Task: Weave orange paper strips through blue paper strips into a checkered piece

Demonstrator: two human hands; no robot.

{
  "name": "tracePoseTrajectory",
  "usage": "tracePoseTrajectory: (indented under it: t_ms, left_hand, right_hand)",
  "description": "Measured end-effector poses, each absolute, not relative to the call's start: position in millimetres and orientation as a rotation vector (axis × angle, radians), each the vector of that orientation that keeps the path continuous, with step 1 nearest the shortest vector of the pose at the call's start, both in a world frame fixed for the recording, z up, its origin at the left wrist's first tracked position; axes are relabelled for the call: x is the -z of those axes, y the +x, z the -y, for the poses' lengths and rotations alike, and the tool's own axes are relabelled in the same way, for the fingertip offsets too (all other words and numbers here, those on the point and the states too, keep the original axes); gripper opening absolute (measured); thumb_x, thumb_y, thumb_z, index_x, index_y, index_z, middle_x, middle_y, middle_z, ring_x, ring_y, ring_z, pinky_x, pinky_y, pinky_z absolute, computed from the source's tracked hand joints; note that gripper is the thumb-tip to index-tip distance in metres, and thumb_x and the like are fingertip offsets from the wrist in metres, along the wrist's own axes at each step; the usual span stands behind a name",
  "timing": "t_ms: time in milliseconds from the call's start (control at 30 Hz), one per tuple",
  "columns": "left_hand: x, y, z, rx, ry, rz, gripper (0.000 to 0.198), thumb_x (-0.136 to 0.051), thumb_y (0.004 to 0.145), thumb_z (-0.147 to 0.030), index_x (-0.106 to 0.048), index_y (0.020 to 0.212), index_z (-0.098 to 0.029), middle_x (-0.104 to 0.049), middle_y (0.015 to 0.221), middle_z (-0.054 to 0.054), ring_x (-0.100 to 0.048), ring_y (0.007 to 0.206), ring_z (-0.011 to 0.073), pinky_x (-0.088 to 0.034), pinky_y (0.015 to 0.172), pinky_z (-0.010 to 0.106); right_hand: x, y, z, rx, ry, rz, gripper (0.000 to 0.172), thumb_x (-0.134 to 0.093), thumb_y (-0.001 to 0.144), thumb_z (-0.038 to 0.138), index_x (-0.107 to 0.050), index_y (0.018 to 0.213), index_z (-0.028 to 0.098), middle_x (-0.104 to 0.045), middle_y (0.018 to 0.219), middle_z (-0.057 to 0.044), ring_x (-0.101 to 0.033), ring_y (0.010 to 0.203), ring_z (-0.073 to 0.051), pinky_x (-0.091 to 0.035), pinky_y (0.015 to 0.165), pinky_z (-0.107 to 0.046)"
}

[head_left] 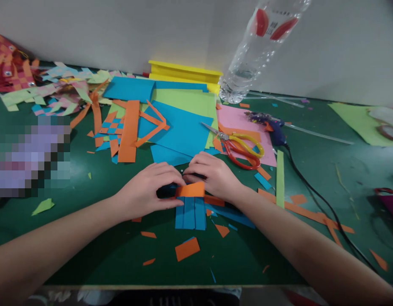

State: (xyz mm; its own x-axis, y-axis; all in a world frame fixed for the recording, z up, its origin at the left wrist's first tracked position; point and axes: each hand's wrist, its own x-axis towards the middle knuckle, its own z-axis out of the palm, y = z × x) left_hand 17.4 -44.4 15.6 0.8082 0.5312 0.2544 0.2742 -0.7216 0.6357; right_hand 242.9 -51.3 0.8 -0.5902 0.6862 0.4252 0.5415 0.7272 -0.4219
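My left hand (pixel 148 189) and my right hand (pixel 214 174) meet over a small weave of blue paper strips (pixel 190 214) crossed by an orange strip (pixel 190 190) on the green table (pixel 97 238). Both hands press and pinch at the top of the weave with fingers curled, thumbs on the orange strip. The upper end of the blue strips is hidden under my fingers. Loose orange scraps (pixel 186 248) lie just in front of the weave.
Scissors with red and yellow handles (pixel 241 146) lie on pink paper (pixel 239 121) behind my right hand. A glue gun (pixel 269 125) with a black cord (pixel 314 193) sits to the right. Blue sheets (pixel 180 127), orange strips (pixel 129 129), a yellow tray (pixel 183 72) and a clear bottle (pixel 257 51) stand behind.
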Motion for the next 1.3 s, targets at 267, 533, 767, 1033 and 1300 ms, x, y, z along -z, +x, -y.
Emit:
tracePoseTrajectory:
  t_ms: [267, 533, 767, 1033, 1300]
  left_hand:
    - [-17.7, 14.0, 40.6, -0.525, 2.64, -0.511, 0.038, -0.062, 0.086, -0.05, -0.059, 0.107, -0.019, -0.067, 0.107, 0.006, -0.057, 0.102, 0.0212, -0.037, 0.09, 0.034]
    - [-12.6, 14.1, 40.5, -0.46, 2.668, -0.483, 0.02, -0.06, 0.092, -0.034, -0.06, 0.107, -0.02, -0.07, 0.105, 0.004, -0.059, 0.102, 0.0198, -0.037, 0.089, 0.034]
    - [-11.7, 15.3, 41.5, -0.499, 2.655, -0.473, 0.015, -0.058, 0.094, -0.03, -0.06, 0.105, -0.021, -0.071, 0.102, 0.003, -0.062, 0.097, 0.0181, -0.036, 0.09, 0.033]
    - [-8.9, 14.7, 40.5, -0.607, 2.643, -0.542, 0.013, -0.059, 0.093, -0.027, -0.06, 0.104, -0.02, -0.071, 0.101, 0.003, -0.064, 0.095, 0.0171, -0.038, 0.09, 0.032]
    - [-10.2, 13.9, 40.9, -0.672, 2.59, -0.599, 0.015, -0.057, 0.093, -0.03, -0.062, 0.103, -0.02, -0.071, 0.098, 0.005, -0.065, 0.095, 0.0183, -0.046, 0.092, 0.036]
  right_hand:
    - [5.2, 244.6, 46.1, -0.186, -0.921, 2.445, 0.023, -0.053, 0.095, 0.03, -0.069, 0.083, 0.017, -0.068, 0.079, -0.004, -0.059, 0.074, -0.016, -0.038, 0.065, -0.03]
    - [-3.7, 241.1, 52.8, -0.14, -0.993, 2.45, 0.024, -0.053, 0.095, 0.032, -0.069, 0.083, 0.018, -0.068, 0.08, -0.004, -0.059, 0.075, -0.017, -0.034, 0.069, -0.032]
    - [-7.8, 240.1, 57.0, -0.195, -1.046, 2.441, 0.026, -0.052, 0.096, 0.032, -0.07, 0.084, 0.018, -0.069, 0.079, -0.004, -0.06, 0.075, -0.017, -0.035, 0.072, -0.034]
    - [-9.7, 240.5, 55.5, -0.439, -1.07, 2.307, 0.022, -0.056, 0.094, 0.033, -0.07, 0.084, 0.019, -0.073, 0.077, -0.001, -0.064, 0.072, -0.015, -0.04, 0.072, -0.03]
    - [-10.5, 243.5, 51.8, -0.546, -1.109, 2.23, 0.02, -0.059, 0.092, 0.033, -0.072, 0.083, 0.02, -0.072, 0.075, -0.001, -0.063, 0.071, -0.013, -0.043, 0.071, -0.027]
